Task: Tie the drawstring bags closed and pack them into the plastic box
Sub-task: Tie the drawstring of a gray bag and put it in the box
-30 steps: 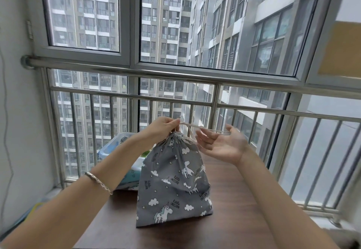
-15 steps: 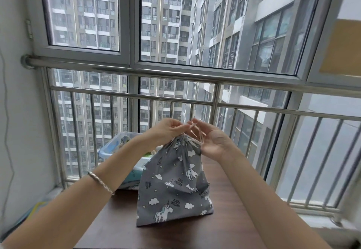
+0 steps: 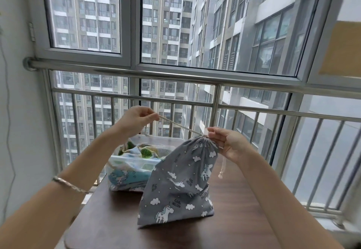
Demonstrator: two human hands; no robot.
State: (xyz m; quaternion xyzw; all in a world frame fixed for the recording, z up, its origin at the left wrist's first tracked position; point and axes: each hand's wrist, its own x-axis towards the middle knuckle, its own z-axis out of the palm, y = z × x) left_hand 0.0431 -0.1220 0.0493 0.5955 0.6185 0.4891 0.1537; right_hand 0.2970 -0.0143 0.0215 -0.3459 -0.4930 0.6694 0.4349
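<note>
Head view: drawstring pulled taut

Grey unicorn bag (image 3: 179, 186) stands on the wooden table (image 3: 234, 219), mouth gathered. Left hand (image 3: 136, 120) pinches the cord (image 3: 175, 125), stretched up-left. Right hand (image 3: 228, 143) pinches the bag's neck. Plastic box (image 3: 136, 162) sits behind-left, holding patterned bags (image 3: 140, 152).

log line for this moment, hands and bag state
grey unicorn bag: on table, unpacked | left hand: pinches drawstring taut | right hand: grips bag neck | plastic box: other bags inside
</note>
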